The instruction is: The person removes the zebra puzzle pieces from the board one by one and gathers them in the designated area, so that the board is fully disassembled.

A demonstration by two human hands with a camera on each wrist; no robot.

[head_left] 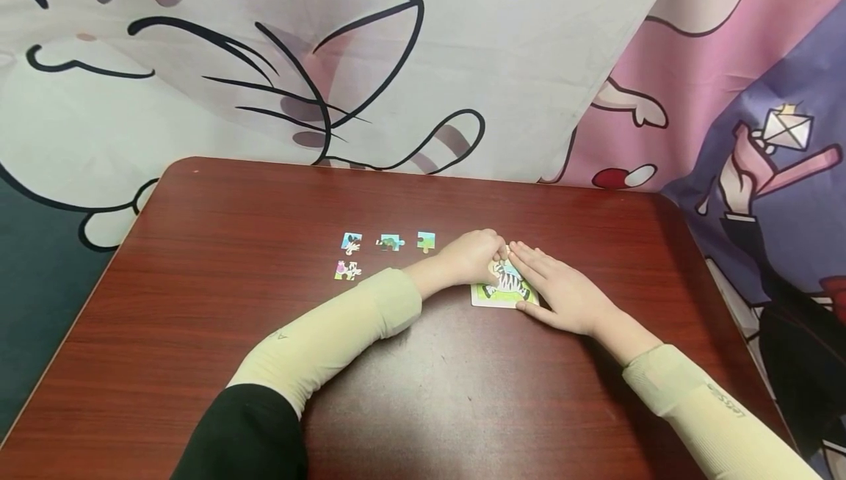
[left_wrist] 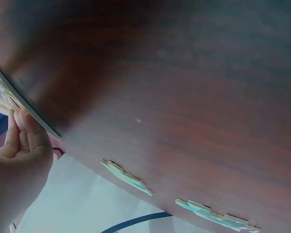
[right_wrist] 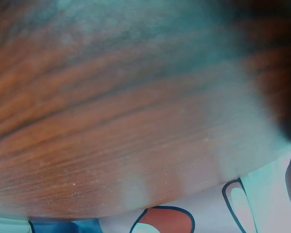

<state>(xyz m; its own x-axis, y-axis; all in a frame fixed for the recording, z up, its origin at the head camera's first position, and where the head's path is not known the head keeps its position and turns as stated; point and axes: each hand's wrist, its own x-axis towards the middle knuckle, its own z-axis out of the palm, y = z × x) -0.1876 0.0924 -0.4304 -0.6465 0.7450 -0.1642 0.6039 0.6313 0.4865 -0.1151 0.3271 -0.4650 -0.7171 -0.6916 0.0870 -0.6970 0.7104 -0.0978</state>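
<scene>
Zebra board point(head_left: 509, 288) is laid on the table point(head_left: 423, 406); its right side is touched by the right hand point(head_left: 570, 293), fingers straight, thumb apart. Its upper left is covered by the left hand point(head_left: 468, 257), fingers bent; whether anything is clamped cannot be told. Left of the board, four puzzle pieces point(head_left: 391, 243) are spread.
</scene>
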